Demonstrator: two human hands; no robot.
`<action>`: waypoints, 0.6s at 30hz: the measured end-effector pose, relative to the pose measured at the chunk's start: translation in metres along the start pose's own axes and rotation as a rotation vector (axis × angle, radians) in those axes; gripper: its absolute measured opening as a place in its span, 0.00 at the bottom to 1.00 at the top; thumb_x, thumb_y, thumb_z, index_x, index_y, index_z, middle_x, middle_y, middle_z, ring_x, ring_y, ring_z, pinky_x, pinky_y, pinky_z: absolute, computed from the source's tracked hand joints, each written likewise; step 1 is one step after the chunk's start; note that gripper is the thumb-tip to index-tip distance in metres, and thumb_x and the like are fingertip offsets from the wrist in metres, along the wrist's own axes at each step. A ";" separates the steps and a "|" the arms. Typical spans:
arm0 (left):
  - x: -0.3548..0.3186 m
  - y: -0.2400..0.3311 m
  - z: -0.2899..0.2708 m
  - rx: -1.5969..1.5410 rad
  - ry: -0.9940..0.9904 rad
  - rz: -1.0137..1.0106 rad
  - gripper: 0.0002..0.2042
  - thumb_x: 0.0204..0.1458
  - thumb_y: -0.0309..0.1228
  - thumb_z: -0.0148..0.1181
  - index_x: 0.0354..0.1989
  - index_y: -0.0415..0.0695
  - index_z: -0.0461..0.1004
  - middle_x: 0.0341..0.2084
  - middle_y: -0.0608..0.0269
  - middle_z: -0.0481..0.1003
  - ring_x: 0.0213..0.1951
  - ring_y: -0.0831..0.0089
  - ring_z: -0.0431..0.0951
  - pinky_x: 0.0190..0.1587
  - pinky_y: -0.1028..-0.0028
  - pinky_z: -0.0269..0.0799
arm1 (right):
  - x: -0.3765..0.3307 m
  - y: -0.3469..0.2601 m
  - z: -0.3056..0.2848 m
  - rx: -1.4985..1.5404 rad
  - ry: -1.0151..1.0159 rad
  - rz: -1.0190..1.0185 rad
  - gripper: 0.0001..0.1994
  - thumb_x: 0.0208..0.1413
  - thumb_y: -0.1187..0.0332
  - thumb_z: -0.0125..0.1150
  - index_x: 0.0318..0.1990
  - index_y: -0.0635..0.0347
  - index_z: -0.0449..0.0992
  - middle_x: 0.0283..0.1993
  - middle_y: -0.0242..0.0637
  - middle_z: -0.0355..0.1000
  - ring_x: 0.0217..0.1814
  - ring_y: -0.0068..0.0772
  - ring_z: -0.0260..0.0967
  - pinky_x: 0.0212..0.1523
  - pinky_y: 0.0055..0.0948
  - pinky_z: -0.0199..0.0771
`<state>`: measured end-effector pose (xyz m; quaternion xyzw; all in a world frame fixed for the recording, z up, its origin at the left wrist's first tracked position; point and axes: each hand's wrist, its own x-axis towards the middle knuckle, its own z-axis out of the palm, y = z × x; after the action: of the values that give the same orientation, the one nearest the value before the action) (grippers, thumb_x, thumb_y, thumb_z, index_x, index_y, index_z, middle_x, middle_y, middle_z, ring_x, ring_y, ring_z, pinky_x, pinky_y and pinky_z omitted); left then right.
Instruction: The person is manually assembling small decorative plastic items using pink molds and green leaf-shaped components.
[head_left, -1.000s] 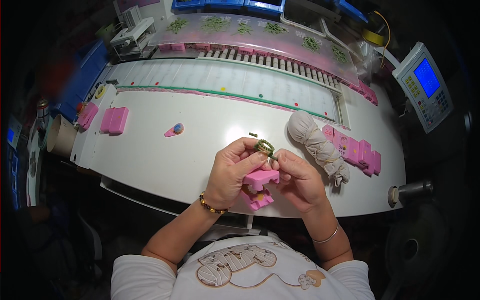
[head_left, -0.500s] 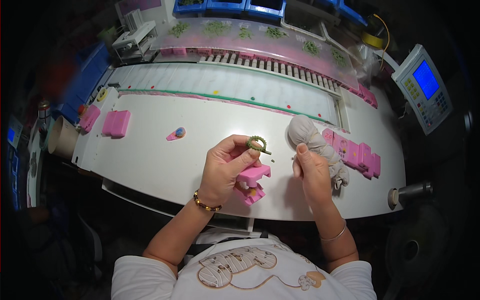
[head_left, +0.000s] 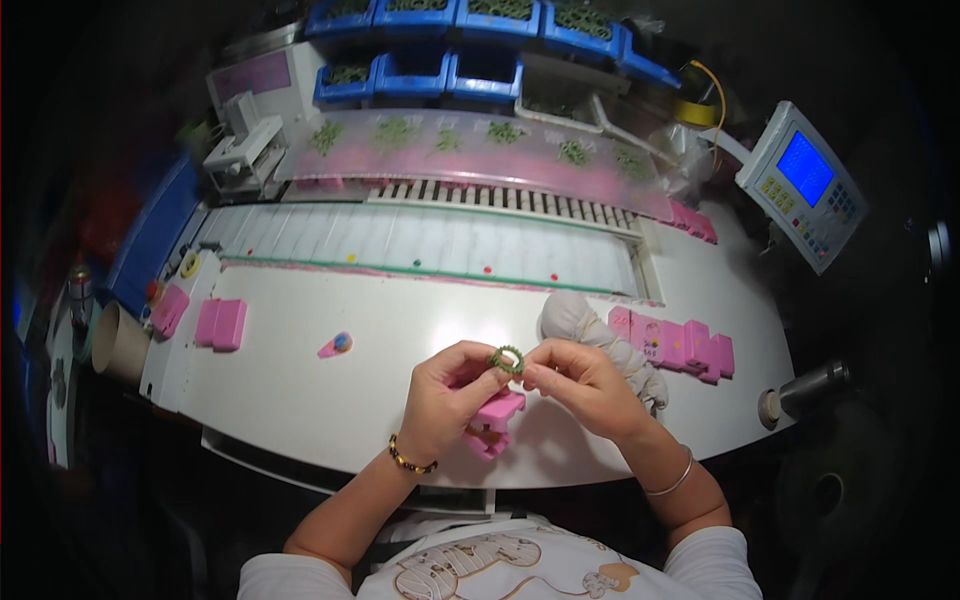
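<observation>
Above the table my left hand [head_left: 445, 400] pinches a green wax ring [head_left: 499, 358] with a beaded outer edge between thumb and forefinger. The same hand's other fingers hold a pink rubber mould [head_left: 500, 408], its parts spread apart below the ring. My right hand [head_left: 590, 385] has come up to the ring, with thumb and forefinger closed at its right side. Those fingertips cover the short stem there. A grey cloth bag [head_left: 568, 318], bound into a roll, lies just behind my right hand.
Pink mould blocks [head_left: 690, 345] stand at the right, and others [head_left: 221, 324] at the left. A small pink piece with a blue top [head_left: 342, 343] lies mid-left. Beyond are a white slatted conveyor [head_left: 400, 240], blue bins [head_left: 415, 75] and a control panel [head_left: 805, 180].
My right hand has moved left and closed at the ring's stem. The left hand keeps the ring and mould. The view has tilted up, showing more blue bins.
</observation>
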<state>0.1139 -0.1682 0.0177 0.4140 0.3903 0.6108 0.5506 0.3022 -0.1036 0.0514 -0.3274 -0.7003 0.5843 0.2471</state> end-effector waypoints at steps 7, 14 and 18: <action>0.006 0.006 -0.012 -0.101 0.030 -0.184 0.14 0.58 0.24 0.56 0.53 0.37 0.69 0.27 0.63 0.76 0.28 0.81 0.77 0.32 0.82 0.74 | 0.045 -0.057 -0.065 -0.309 -0.138 0.225 0.11 0.59 0.64 0.59 0.36 0.63 0.81 0.32 0.30 0.76 0.34 0.17 0.69 0.35 0.22 0.70; 0.008 -0.001 -0.009 -0.112 -0.042 -0.274 0.10 0.59 0.24 0.54 0.47 0.36 0.73 0.27 0.62 0.77 0.26 0.80 0.77 0.28 0.81 0.73 | 0.193 -0.135 -0.207 -0.656 0.286 -0.087 0.12 0.53 0.58 0.65 0.33 0.59 0.80 0.29 0.27 0.74 0.31 0.20 0.70 0.31 0.22 0.67; 0.011 -0.002 -0.014 -0.132 -0.020 -0.335 0.10 0.59 0.23 0.54 0.47 0.36 0.73 0.27 0.62 0.77 0.28 0.81 0.77 0.32 0.80 0.73 | 0.251 -0.184 -0.226 -0.355 0.810 -0.227 0.21 0.56 0.51 0.62 0.47 0.58 0.78 0.42 0.25 0.76 0.35 0.21 0.69 0.32 0.19 0.63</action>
<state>0.1013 -0.1578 0.0120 0.3121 0.4075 0.5306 0.6745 0.2691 0.2140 0.2671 -0.4880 -0.6680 0.2491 0.5035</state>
